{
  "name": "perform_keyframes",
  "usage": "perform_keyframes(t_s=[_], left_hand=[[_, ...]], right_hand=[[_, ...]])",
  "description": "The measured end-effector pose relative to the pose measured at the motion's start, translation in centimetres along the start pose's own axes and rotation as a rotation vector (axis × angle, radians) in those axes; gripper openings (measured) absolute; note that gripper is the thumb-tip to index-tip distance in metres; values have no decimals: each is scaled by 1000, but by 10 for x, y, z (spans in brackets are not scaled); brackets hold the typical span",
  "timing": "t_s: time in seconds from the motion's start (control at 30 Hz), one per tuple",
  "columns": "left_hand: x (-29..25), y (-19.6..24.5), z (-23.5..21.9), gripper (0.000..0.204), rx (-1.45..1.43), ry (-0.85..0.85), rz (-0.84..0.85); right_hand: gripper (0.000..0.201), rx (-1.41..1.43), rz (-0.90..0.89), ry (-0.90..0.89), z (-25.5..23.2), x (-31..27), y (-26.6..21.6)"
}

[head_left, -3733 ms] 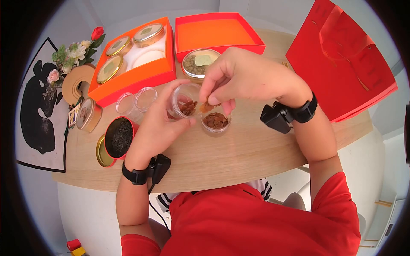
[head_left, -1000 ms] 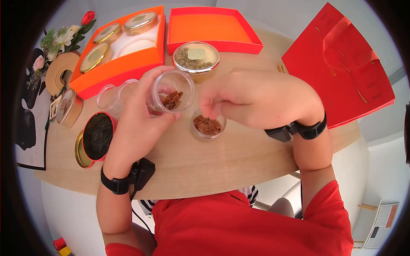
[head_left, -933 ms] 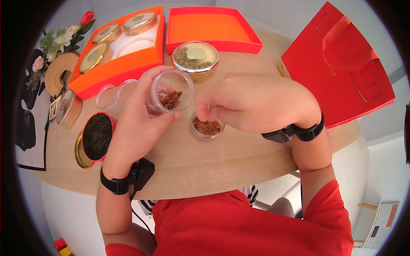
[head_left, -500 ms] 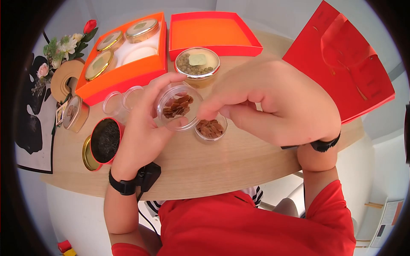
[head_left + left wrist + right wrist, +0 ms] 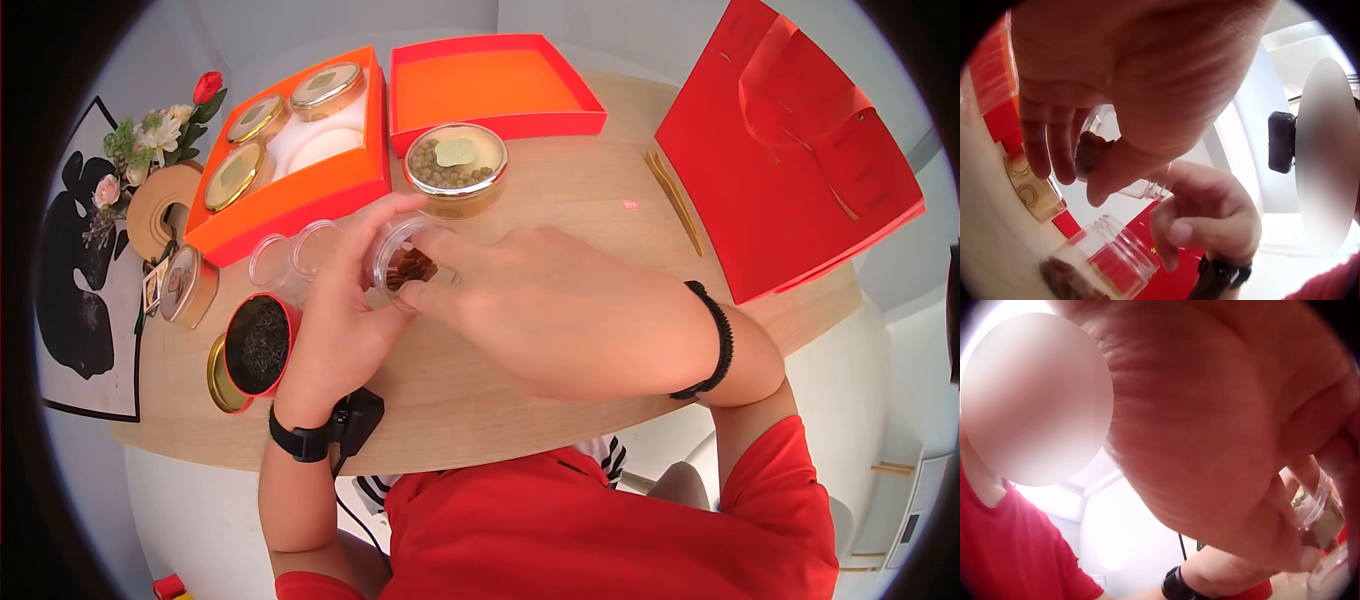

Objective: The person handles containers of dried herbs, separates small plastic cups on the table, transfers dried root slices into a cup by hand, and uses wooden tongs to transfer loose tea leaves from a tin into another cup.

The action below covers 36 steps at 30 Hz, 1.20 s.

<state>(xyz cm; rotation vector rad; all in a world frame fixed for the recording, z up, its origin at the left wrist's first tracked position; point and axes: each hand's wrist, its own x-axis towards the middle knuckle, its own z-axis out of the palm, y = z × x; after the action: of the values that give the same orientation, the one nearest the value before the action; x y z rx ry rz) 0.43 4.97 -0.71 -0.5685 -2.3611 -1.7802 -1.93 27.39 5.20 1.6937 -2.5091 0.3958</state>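
Observation:
In the head view, the left hand [image 5: 345,335] grips a tilted clear jar [image 5: 386,240] holding brown flakes [image 5: 408,268]. The right hand [image 5: 560,310] reaches to its mouth, index finger and thumb apart at the rim; no piece shows between them. The left wrist view shows the left hand [image 5: 1166,81] round the jar and the right hand [image 5: 1216,206] at its opening, other fingers bent. Below them a second clear jar [image 5: 1124,250] with brown pieces [image 5: 1069,281] stands on the table; the right hand hides it in the head view.
A jar of green-brown balls [image 5: 455,172] stands behind the hands. Beyond are an orange box [image 5: 290,205] with lidded jars and an orange tray [image 5: 490,85]. Left are two clear jars [image 5: 290,262] and a dark-filled tin [image 5: 258,345]; right, gold tongs [image 5: 675,205] and a red bag [image 5: 780,180].
The right hand has moved left from above the standing jar to the mouth of the held one. The held jar's mouth now turns more toward the right hand.

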Motion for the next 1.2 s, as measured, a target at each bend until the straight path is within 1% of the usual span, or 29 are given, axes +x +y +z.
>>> perform_keyframes(t_s=[0.03,0.17,0.27,0.33,0.37,0.43,0.57,0.67,0.73,0.77,0.83,0.87,0.93,0.97,1.0,1.03,1.07,1.13,1.17,1.2], left_hand=[[0,0,0,76,21,0,2],[0,-1,-1,75,17,-17,-42],[-2,1,1,75,25,-49,-35],[-1,3,2,75,50,-42,-11],[-1,4,2,75,51,-43,-11],[-1,6,1,76,31,-57,-70],[-1,5,1,77,-18,-50,-94],[-1,5,0,78,4,-41,-56],[0,5,-2,78,27,-42,-110],[0,5,-3,78,28,-39,-110],[0,4,-4,78,59,-37,-132],[0,3,-4,78,59,-36,-131],[0,1,-3,77,28,-26,-107],[0,1,-2,77,28,-25,-106],[0,1,-3,77,19,-26,-110],[0,1,-2,77,10,-26,-114],[0,1,-2,77,9,-24,-115],[-1,-1,-1,78,-19,-19,-104],[-1,-1,-1,78,-20,-16,-104],[-1,-2,-1,78,-37,-25,-104]], right_hand=[[45,-15,2,-10,3,1,1],[48,25,38,-25,10,3,1],[46,76,16,-3,12,4,4],[39,116,40,-47,12,6,6],[39,116,40,-46,13,7,7],[31,144,-33,74,16,7,10],[27,152,-11,57,15,9,10],[25,221,-6,94,15,9,13],[24,243,66,-5,4,11,11],[24,242,63,-6,0,11,11],[25,222,116,-86,-7,11,12],[25,222,115,-86,-11,12,12],[25,304,185,-122,-17,13,12],[25,303,184,-122,-16,13,14],[15,359,154,-37,-14,12,16],[11,415,123,47,-13,12,18],[11,416,122,45,-12,12,20],[14,519,84,97,-11,13,23],[14,519,82,95,-12,14,25],[16,548,128,49,-13,14,27]])
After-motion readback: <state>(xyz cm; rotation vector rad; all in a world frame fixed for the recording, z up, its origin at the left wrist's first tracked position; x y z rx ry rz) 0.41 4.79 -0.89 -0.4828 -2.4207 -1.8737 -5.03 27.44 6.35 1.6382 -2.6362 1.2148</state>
